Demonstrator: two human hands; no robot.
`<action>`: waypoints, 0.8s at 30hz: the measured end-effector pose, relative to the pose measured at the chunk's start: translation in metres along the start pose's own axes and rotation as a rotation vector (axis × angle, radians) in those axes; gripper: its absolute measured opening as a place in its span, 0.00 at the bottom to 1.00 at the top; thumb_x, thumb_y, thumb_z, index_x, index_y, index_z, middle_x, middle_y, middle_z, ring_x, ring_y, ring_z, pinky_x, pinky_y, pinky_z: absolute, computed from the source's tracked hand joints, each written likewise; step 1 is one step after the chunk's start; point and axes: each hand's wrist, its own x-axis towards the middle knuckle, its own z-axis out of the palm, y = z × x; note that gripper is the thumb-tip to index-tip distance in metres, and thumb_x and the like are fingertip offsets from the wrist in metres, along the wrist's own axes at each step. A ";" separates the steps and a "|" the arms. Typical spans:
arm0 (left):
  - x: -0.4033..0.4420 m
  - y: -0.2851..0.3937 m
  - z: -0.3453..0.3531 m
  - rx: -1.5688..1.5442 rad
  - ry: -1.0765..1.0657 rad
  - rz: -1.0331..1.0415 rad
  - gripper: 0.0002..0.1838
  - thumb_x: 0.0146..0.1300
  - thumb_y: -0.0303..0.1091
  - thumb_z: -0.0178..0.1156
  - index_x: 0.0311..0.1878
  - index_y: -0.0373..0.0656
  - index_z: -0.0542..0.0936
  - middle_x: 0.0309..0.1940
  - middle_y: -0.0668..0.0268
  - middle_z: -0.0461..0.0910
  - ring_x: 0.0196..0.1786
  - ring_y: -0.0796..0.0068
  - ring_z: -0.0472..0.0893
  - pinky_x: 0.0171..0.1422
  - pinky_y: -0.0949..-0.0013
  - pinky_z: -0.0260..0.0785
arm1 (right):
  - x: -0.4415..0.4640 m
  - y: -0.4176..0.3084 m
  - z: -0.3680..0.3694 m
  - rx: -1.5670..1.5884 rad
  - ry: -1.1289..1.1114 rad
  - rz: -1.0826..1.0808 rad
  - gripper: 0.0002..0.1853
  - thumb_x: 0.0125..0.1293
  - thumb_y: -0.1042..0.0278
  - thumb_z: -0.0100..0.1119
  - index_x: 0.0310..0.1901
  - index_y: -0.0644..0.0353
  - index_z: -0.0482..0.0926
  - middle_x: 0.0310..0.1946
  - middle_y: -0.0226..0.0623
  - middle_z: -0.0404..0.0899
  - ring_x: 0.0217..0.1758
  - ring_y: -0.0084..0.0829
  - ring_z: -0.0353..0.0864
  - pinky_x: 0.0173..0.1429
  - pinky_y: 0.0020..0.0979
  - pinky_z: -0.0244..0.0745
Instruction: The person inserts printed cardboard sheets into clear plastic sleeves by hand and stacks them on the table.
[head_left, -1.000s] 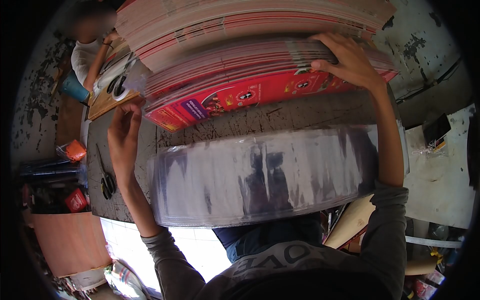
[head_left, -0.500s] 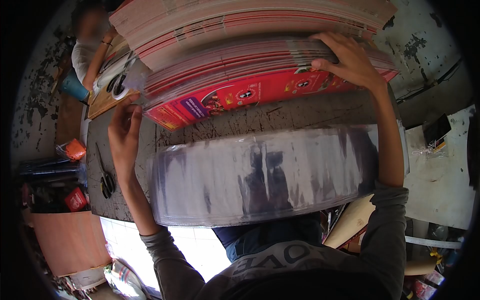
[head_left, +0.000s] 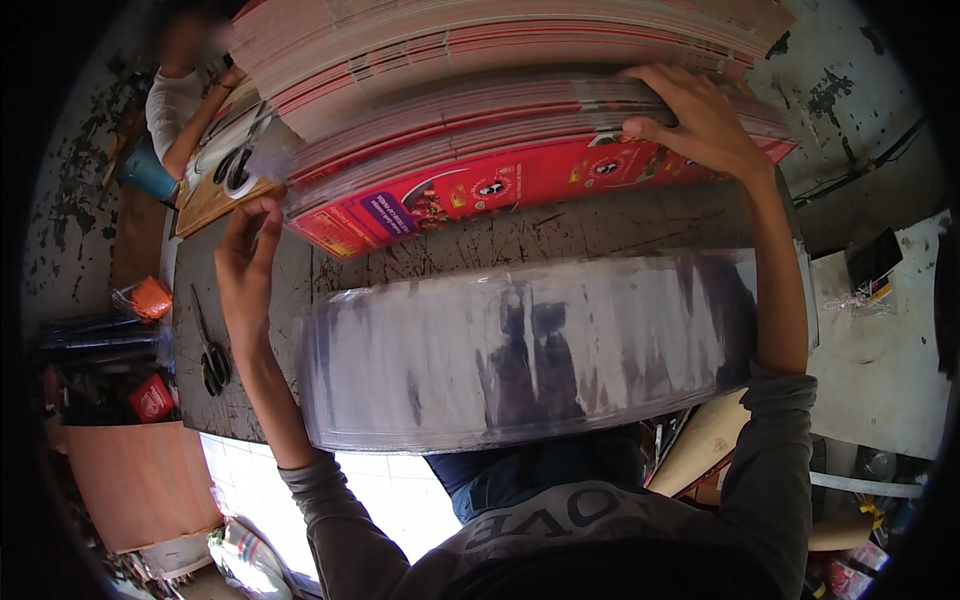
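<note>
A thick stack of red printed sheets [head_left: 540, 185], with food pictures on its front, stands leaning on the worktable [head_left: 285, 250]. My right hand [head_left: 700, 125] spans the stack's top edge toward the right, its thumb at the front and its fingers over the back. At the stack's left corner, my left hand [head_left: 248, 250] has thumb and fingers closed together; what lies between the fingertips is too small to make out. Nearer my body lies a pile of clear plastic sheets [head_left: 530, 350], shiny and reflective, between my forearms.
Behind the red sheets rises another tall stack of sheets [head_left: 500, 45]. Black-handled scissors [head_left: 213, 365] lie on the table's left side. More scissors [head_left: 236, 168] rest on a wooden board [head_left: 215, 205] at the far left, beside a seated person [head_left: 180, 105].
My left hand's fingertips have shifted slightly at the stack's corner. My right hand stays where it was. The person at the far left has moved a little.
</note>
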 end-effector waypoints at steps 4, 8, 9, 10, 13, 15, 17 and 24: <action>-0.002 0.004 0.002 -0.002 0.022 0.003 0.10 0.64 0.33 0.56 0.42 0.36 0.75 0.43 0.65 0.78 0.48 0.79 0.72 0.58 0.75 0.59 | 0.000 0.002 0.002 0.009 0.009 -0.012 0.39 0.52 0.28 0.51 0.52 0.58 0.72 0.50 0.44 0.74 0.55 0.44 0.72 0.60 0.45 0.61; 0.000 -0.001 0.004 -0.017 0.060 -0.035 0.10 0.63 0.33 0.56 0.43 0.37 0.75 0.36 0.69 0.75 0.42 0.81 0.71 0.52 0.76 0.60 | 0.000 0.000 0.000 -0.005 0.007 -0.015 0.39 0.52 0.28 0.51 0.52 0.58 0.72 0.50 0.44 0.74 0.55 0.44 0.72 0.60 0.45 0.62; 0.000 -0.001 0.007 -0.062 0.094 -0.016 0.12 0.63 0.33 0.56 0.46 0.36 0.76 0.35 0.70 0.74 0.40 0.82 0.70 0.50 0.77 0.60 | 0.000 0.000 0.000 0.004 0.004 -0.015 0.39 0.52 0.28 0.50 0.52 0.58 0.72 0.50 0.44 0.74 0.55 0.44 0.72 0.60 0.45 0.62; 0.000 0.001 0.009 -0.063 0.095 -0.016 0.12 0.63 0.33 0.56 0.46 0.36 0.76 0.35 0.70 0.74 0.40 0.82 0.70 0.50 0.77 0.60 | 0.001 0.001 0.000 0.013 0.002 -0.015 0.39 0.52 0.28 0.50 0.52 0.58 0.72 0.50 0.44 0.74 0.55 0.44 0.72 0.59 0.45 0.62; -0.001 0.005 0.010 0.005 0.110 -0.021 0.17 0.64 0.34 0.55 0.53 0.35 0.74 0.35 0.70 0.74 0.40 0.81 0.70 0.49 0.76 0.61 | 0.001 0.003 0.002 0.001 0.008 -0.019 0.39 0.52 0.28 0.50 0.52 0.58 0.72 0.50 0.44 0.74 0.55 0.44 0.72 0.60 0.45 0.61; 0.000 0.004 0.006 0.085 0.055 -0.040 0.20 0.65 0.35 0.54 0.57 0.34 0.72 0.39 0.67 0.76 0.44 0.79 0.72 0.52 0.75 0.62 | 0.000 0.001 0.001 0.003 0.007 -0.012 0.39 0.52 0.28 0.50 0.52 0.58 0.72 0.51 0.44 0.74 0.55 0.43 0.71 0.60 0.45 0.61; 0.000 0.003 0.006 0.101 0.061 -0.021 0.20 0.65 0.35 0.54 0.56 0.34 0.72 0.42 0.65 0.77 0.47 0.77 0.73 0.55 0.74 0.62 | 0.000 0.001 0.000 0.003 0.006 -0.005 0.39 0.52 0.28 0.51 0.52 0.58 0.72 0.51 0.43 0.74 0.56 0.43 0.71 0.60 0.45 0.61; -0.001 0.001 0.003 0.097 0.037 -0.035 0.16 0.65 0.35 0.53 0.50 0.32 0.75 0.48 0.58 0.77 0.54 0.74 0.72 0.61 0.71 0.59 | 0.001 0.004 0.004 -0.005 0.004 0.003 0.40 0.51 0.27 0.51 0.52 0.57 0.72 0.51 0.43 0.73 0.57 0.43 0.70 0.61 0.45 0.60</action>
